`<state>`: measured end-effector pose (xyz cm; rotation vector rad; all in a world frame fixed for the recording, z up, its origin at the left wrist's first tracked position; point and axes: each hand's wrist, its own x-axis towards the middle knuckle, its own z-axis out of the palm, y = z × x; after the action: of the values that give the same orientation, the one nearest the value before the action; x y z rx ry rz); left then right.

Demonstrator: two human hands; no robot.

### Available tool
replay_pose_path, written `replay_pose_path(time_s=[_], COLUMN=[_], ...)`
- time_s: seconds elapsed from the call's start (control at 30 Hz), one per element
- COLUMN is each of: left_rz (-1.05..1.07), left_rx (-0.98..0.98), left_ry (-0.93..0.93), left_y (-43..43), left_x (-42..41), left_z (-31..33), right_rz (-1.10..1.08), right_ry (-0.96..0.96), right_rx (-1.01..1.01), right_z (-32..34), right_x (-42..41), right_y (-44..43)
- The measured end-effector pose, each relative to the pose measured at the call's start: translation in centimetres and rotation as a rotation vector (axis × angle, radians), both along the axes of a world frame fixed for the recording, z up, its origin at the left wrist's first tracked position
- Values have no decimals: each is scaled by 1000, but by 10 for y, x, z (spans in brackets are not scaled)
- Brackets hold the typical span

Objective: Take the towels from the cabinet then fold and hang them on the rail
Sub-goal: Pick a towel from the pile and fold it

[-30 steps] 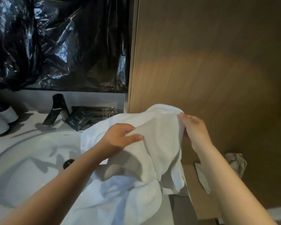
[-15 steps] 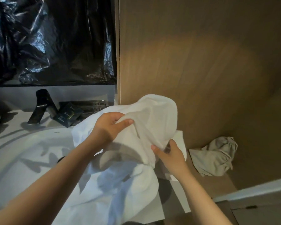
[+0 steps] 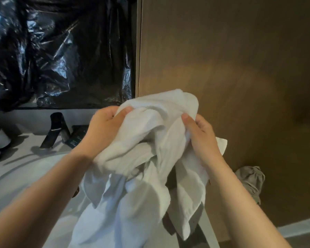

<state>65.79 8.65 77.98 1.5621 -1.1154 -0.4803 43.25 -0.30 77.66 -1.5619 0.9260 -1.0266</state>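
Wood-grain panel [image 3: 222, 68] across the right, sink basin [image 3: 16, 179] lower left. Between them, white towel [image 3: 141, 203] held up in mid-air, crumpled and trailing down. Pinched at the top bunch by left hand [image 3: 104, 127], thumb on a fold. Right hand [image 3: 200, 138] up from the lower edge half a second back, now gripping the bunch too. Probably hunting for corners; no fold started, nothing hung.

Soft white cloth towel [image 3: 150, 140], glossy crinkled black plastic sheet [image 3: 61, 51], matt wood panel [image 3: 222, 59]
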Motion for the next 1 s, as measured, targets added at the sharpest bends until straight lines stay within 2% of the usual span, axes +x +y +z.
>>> replay_pose_path(time_s=[0.07, 0.17, 0.27, 0.33, 0.5, 0.6, 0.67, 0.73, 0.8, 0.93, 1.0], left_rz=[36, 79, 94, 99, 83, 33, 40, 57, 59, 50, 71], left_rx=[0, 11, -27, -24, 125, 183, 204, 225, 208, 70, 61], left_ry=[-58, -89, -36, -58, -136, -151, -136, -117, -93, -80, -212], left_y=[-2, -2, 0, -1, 3, 8, 9, 12, 20, 48, 64], left_x=[4, 5, 1, -1, -5, -10, -12, -16, -21, -31, -32], left_z=[-1, -10, -16, -20, -52, -72, -81, -85, -86, -83, -83], right_rz=[-48, -142, -131, -107, -145, -224, -311, -368, -325, -120, -102], right_ry=[-39, 1, -45, 43, 337, 399, 396, 342, 316, 417, 475], right_rx=[121, 243, 158, 44, 49, 119, 51, -135, -270, -304, -311], right_z=[11, 25, 45, 45, -30, -60, -67, -67, -63, -66, -71], right_x=[8, 14, 13, 16, 6, -14, -23, -30, -34, -34, -33], right_y=[-3, -14, -32, -37, -42, -35, -21, -1, 19, 52, 63])
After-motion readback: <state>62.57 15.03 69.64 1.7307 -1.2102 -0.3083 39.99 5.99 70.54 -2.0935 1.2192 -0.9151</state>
